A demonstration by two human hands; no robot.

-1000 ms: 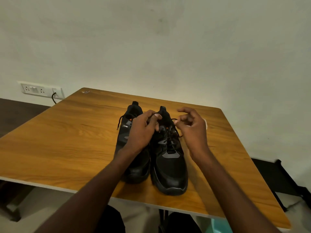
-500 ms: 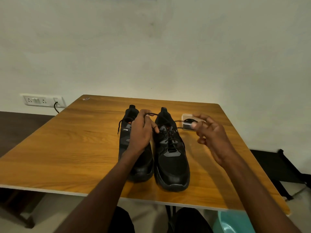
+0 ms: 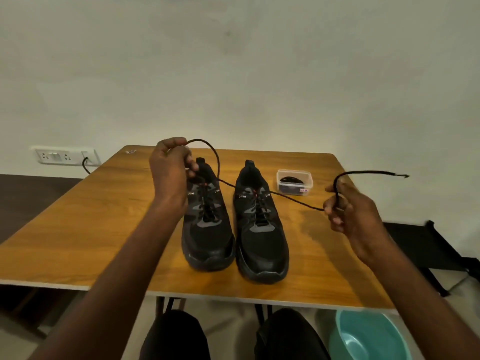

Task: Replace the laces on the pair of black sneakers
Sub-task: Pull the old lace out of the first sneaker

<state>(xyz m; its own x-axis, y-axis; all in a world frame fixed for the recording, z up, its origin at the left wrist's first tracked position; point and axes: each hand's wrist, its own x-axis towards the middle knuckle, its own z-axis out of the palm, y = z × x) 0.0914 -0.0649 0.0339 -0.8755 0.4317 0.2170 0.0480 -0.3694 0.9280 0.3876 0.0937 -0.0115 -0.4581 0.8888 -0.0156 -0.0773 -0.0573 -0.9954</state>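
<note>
Two black sneakers stand side by side on the wooden table (image 3: 78,224), toes toward me: the left sneaker (image 3: 207,229) and the right sneaker (image 3: 262,237). A black lace (image 3: 293,198) runs from the top of the right sneaker out to both sides. My left hand (image 3: 171,172) is raised above the left sneaker's heel and pinches one end of the lace, which loops up over it. My right hand (image 3: 348,209) is out to the right of the shoes and grips the other end, whose tip sticks out to the right.
A small clear plastic tub (image 3: 294,181) holding dark laces sits behind the right sneaker. A wall socket (image 3: 65,155) with a plugged cable is at the left. A teal basin (image 3: 368,336) stands on the floor at the lower right, and a black stand (image 3: 428,245) is to the right.
Both hands have pulled apart, drawing the lace ends out from the right sneaker. My left hand rose; my right hand swung out to the right, uncovering the tub.
</note>
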